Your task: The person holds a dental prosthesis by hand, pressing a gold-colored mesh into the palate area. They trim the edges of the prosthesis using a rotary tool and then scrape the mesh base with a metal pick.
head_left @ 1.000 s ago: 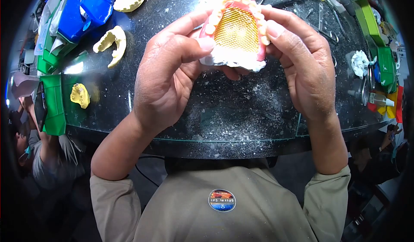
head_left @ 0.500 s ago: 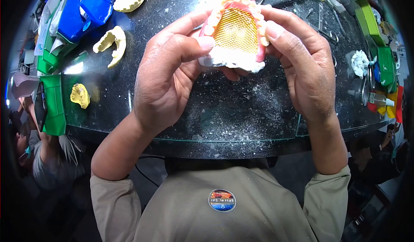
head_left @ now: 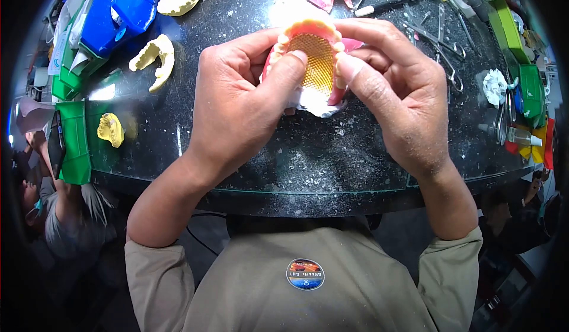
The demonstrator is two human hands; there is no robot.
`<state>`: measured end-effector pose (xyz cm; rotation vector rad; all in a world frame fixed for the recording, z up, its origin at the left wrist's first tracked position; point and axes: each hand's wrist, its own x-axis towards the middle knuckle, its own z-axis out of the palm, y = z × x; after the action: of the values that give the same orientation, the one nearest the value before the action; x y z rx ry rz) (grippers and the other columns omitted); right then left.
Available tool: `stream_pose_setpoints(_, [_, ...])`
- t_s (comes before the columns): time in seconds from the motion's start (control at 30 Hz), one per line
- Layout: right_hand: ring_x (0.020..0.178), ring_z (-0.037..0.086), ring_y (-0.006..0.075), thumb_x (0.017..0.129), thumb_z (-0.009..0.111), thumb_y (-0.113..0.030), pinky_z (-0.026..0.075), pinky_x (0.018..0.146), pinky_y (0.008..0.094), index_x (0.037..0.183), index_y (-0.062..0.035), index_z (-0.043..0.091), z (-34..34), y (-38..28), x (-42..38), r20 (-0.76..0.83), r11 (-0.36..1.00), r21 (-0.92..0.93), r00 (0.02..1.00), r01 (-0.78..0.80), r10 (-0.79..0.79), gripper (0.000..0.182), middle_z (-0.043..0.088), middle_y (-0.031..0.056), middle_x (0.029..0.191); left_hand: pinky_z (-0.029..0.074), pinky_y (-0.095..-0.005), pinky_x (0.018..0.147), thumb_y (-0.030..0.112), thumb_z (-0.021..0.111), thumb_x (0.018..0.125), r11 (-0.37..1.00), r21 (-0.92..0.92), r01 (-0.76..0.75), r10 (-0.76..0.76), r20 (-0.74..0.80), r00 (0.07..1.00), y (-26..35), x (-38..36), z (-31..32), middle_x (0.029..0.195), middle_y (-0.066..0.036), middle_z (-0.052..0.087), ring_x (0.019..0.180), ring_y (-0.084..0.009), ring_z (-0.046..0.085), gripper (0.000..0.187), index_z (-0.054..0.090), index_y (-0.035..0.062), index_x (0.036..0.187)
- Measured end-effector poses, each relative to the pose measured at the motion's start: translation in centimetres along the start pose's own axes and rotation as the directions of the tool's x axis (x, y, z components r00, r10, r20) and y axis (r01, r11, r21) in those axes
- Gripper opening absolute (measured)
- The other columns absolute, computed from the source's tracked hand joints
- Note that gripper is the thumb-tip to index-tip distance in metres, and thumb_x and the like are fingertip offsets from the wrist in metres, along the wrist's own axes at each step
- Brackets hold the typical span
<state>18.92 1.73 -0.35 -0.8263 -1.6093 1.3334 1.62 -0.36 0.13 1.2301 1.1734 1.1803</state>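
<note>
Between my two hands is an upper denture (head_left: 317,53) with a row of cream teeth, pink gum and a gold mesh palate. A rough white plaster edge shows along its lower side, towards me. My left hand (head_left: 243,89) grips the left flank, its thumb lying across the mesh. On the other flank my right hand (head_left: 403,95) is closed, with the thumb pressed near the right-hand teeth and the index finger behind. The denture is held above the table, tilted a little. Its underside and several fingertips are hidden.
White dust covers the black table (head_left: 332,172). Yellow plaster pieces (head_left: 157,59) and a small yellow cast (head_left: 110,130) lie left, near blue and green bins (head_left: 74,148). Pink scraps (head_left: 320,1), a white-tipped pen-like tool (head_left: 379,6) and scissors (head_left: 441,39) lie behind and right. Other people sit at both sides.
The denture has come slightly closer to me and turned. My left thumb has moved from its edge onto the mesh. Pink scraps and the white-tipped tool behind are now uncovered.
</note>
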Motion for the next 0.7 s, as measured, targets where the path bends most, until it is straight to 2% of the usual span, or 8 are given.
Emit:
stream_pose_setpoints(0.07, [0.079, 0.060, 0.0095, 0.088, 0.054, -0.002, 0.051, 0.070, 0.0217, 0.118, 0.0072, 0.051, 0.4, 0.1, -0.1, -0.025, 0.999, -0.048, 1.000, 0.008, -0.010, 0.032, 0.062, 0.0098, 0.096, 0.046, -0.0179, 0.057, 0.005, 0.056, 0.085, 0.996, 0.038, -0.077, 0.077, -0.002, 0.997, -0.9, 0.0, 0.0, 0.077, -0.006, 0.066, 0.066, -0.0038, 0.058, 0.019, 0.064, -0.0069, 0.097])
stream_pose_setpoints(0.17, [0.081, 0.061, 0.0092, 0.087, 0.056, -0.002, 0.051, 0.067, 0.0212, 0.118, 0.0065, 0.051, 0.4, -0.2, -0.2, -0.014, 0.975, -0.221, 1.000, -0.023, 0.020, 0.032, 0.062, 0.0096, 0.096, 0.047, -0.0190, 0.058, 0.006, 0.058, 0.083, 0.966, 0.120, -0.227, 0.236, -0.065, 0.970, -1.6, 0.0, 0.8, 0.073, -0.006, 0.066, 0.065, -0.0044, 0.058, 0.019, 0.064, -0.0063, 0.096])
stream_pose_setpoints(0.23, [0.077, 0.062, 0.0090, 0.087, 0.057, -0.003, 0.052, 0.063, 0.0213, 0.113, 0.0064, 0.054, 0.3, -0.5, -0.3, 0.001, 0.946, -0.314, 0.996, -0.080, 0.085, 0.028, 0.064, 0.0083, 0.091, 0.047, -0.0197, 0.056, 0.007, 0.059, 0.081, 0.943, 0.176, -0.281, 0.289, -0.019, 0.957, -1.7, 0.0, 0.6, 0.070, -0.006, 0.065, 0.062, -0.0047, 0.058, 0.020, 0.064, -0.0055, 0.096])
stream_pose_setpoints(0.33, [0.073, 0.062, 0.0090, 0.086, 0.057, -0.001, 0.053, 0.064, 0.0217, 0.108, 0.0065, 0.057, 0.4, -0.5, -0.3, 0.015, 0.912, -0.409, 0.999, -0.024, 0.033, 0.024, 0.064, 0.0076, 0.085, 0.047, -0.0205, 0.053, 0.007, 0.060, 0.078, 0.911, 0.216, -0.351, 0.357, 0.013, 0.934, -1.9, 0.1, 0.5, 0.066, -0.007, 0.064, 0.058, -0.0050, 0.058, 0.021, 0.065, -0.0041, 0.095])
stream_pose_setpoints(0.43, [0.073, 0.063, 0.0094, 0.083, 0.058, 0.000, 0.053, 0.064, 0.0220, 0.105, 0.0064, 0.058, 0.5, -0.2, -0.3, 0.003, 0.892, -0.450, 0.999, 0.046, -0.050, 0.022, 0.064, 0.0082, 0.082, 0.047, -0.0213, 0.051, 0.007, 0.059, 0.076, 0.895, 0.255, -0.367, 0.371, 0.031, 0.928, -1.8, 0.2, 0.4, 0.062, -0.007, 0.062, 0.055, -0.0055, 0.057, 0.021, 0.065, -0.0034, 0.093])
stream_pose_setpoints(0.7, [0.076, 0.064, 0.0116, 0.079, 0.059, 0.002, 0.053, 0.067, 0.0236, 0.105, 0.0065, 0.057, 0.4, -0.1, -0.2, 0.052, 0.857, -0.498, 0.991, 0.131, -0.122, 0.026, 0.064, 0.0103, 0.086, 0.046, -0.0239, 0.049, 0.007, 0.059, 0.074, 0.853, 0.362, -0.376, 0.368, 0.094, 0.925, -1.5, 0.2, -0.2, 0.058, -0.010, 0.057, 0.051, -0.0096, 0.057, 0.018, 0.062, -0.0042, 0.087])
